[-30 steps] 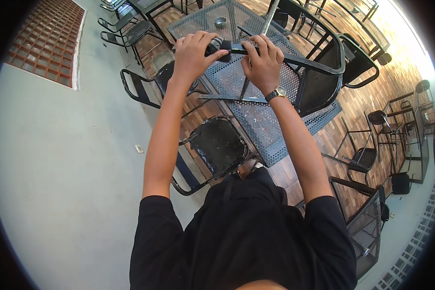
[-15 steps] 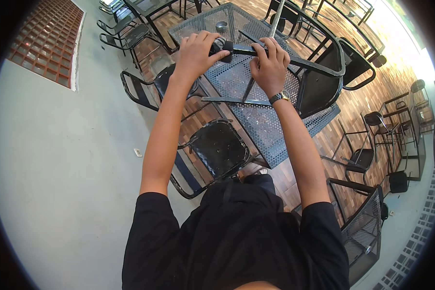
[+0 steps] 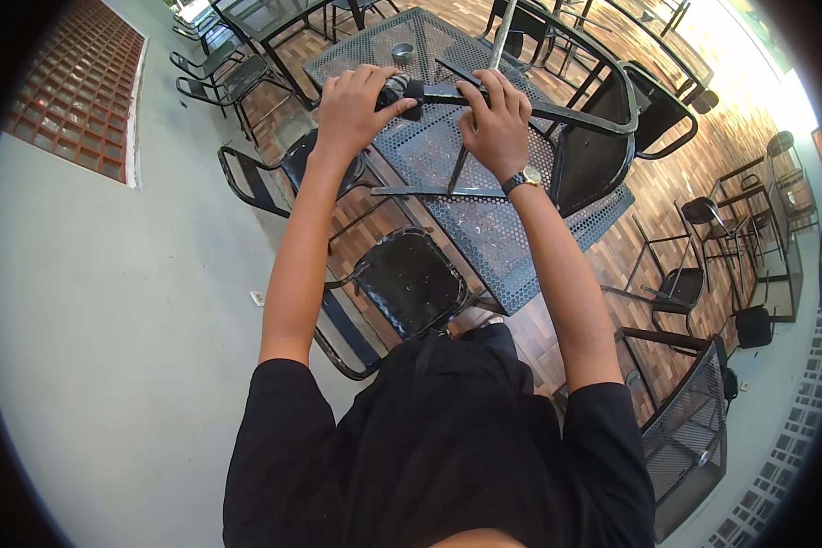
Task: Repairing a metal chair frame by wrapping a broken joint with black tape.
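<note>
A black metal chair (image 3: 594, 169) lies tipped over on a perforated metal table (image 3: 484, 233), its legs pointing left. My left hand (image 3: 352, 105) is closed around a dark object (image 3: 413, 99) with a block-like end and a grey banded part, at the tip of one chair leg. What it is exactly I cannot make out; my fingers cover part of it. My right hand (image 3: 496, 123), with a watch on the wrist, grips the same chair leg (image 3: 443, 92) farther right, fingers curled over it. A small round metal bowl (image 3: 403, 53) sits beyond my hands.
A black chair (image 3: 411, 281) stands close in front of my body, against the table's near side. Another chair (image 3: 260, 178) is at the table's left. More chairs and tables (image 3: 680, 292) stand to the right and at the back. A pale wall (image 3: 128, 320) runs along the left.
The whole view has shifted a little, so everything sits slightly farther left. Both hands keep about the same hold on the dark object and the chair leg.
</note>
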Demonstrator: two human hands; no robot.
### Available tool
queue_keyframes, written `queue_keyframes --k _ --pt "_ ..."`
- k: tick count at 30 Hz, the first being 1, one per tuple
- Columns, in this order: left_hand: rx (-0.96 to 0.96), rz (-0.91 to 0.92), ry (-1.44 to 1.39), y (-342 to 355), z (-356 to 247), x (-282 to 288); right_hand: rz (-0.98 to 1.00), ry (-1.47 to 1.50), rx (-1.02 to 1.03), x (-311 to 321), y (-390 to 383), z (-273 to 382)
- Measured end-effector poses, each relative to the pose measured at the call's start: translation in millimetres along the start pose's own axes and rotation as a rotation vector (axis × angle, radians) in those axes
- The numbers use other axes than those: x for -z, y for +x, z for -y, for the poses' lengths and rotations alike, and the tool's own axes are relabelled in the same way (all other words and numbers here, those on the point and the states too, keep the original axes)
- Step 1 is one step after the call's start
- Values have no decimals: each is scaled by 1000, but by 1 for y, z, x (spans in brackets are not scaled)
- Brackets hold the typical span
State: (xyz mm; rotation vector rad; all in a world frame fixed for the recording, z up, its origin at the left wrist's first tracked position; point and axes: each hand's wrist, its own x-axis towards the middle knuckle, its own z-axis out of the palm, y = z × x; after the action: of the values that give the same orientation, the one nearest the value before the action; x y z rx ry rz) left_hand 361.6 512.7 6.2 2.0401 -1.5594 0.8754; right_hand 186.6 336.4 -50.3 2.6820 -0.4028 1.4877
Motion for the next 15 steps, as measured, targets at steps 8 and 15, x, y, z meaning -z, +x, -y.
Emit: queue_keyframes --k 8,15 --pt "3 -50 13 12 -39 -24 -49 -27 -40 -6 1 4" --pt "6 14 -56 6 -24 -11 43 25 19 4 -1 1"
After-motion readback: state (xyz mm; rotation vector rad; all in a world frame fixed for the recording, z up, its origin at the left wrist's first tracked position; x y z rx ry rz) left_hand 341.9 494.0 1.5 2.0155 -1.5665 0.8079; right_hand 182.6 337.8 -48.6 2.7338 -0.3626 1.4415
